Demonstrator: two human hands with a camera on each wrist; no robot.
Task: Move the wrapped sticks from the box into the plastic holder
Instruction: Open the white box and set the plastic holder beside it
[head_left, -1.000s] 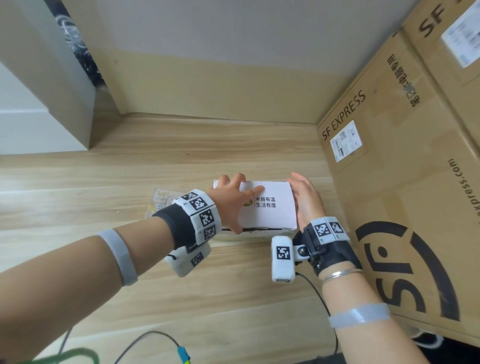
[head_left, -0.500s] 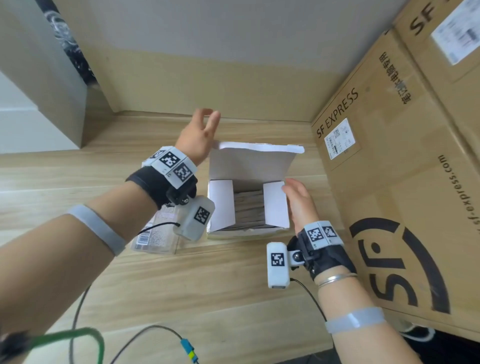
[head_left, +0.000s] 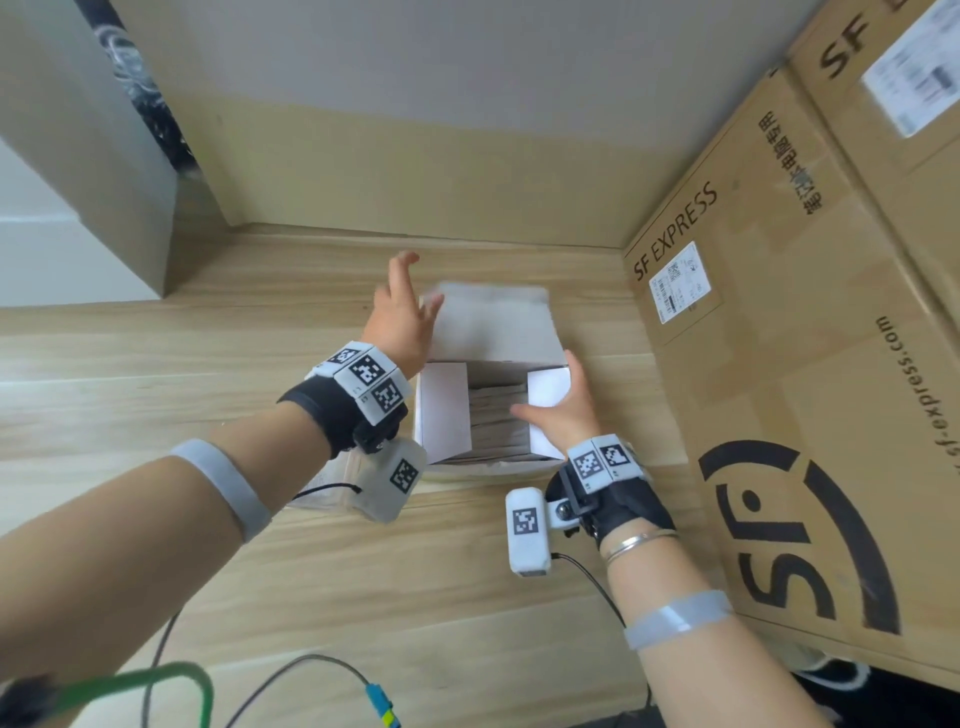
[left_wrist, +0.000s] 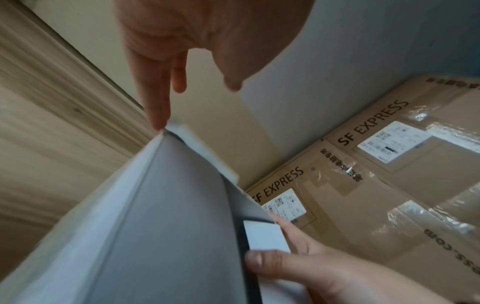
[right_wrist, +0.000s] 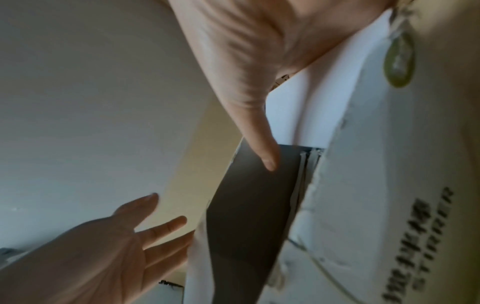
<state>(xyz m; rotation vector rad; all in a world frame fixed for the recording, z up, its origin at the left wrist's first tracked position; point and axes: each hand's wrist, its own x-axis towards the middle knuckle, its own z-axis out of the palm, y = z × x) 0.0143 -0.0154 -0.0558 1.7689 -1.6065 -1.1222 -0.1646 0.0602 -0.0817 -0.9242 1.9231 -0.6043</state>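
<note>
I see a pale wooden table (head_left: 260, 364) in a corner, with a plain wall behind it and big brown shipping cartons (head_left: 831, 415) stacked on my right side.

My left hand (head_left: 400, 322) is flat, with straight fingers (left_wrist: 155, 107). One fingertip touches the far corner of the lid (head_left: 488, 322) and pushes it back. It holds nothing. Half a second ago the lid stood up straight. Now it leans farther away from me and looks blurry, so I think it is still swinging.

My right hand (head_left: 563, 415) is open too. It lies on the near right side of the white box (head_left: 441, 410), and its thumb (left_wrist: 265, 265) rests on the small right flap (head_left: 548, 387). A second ago the box was shut with both hands on top. Now it is wide open.

Just past my right thumb, inside the box between the two side flaps, lie the wrapped sticks (head_left: 496, 415) in a flat pile. None has come out yet.

The plastic holder (head_left: 322, 491) lies on the table under my left wrist, just beside the box. Most of it is hidden.

I think opening is nearly done. Next I need to reach in and pinch a few sticks. The lid may flop back if I let go.
</note>
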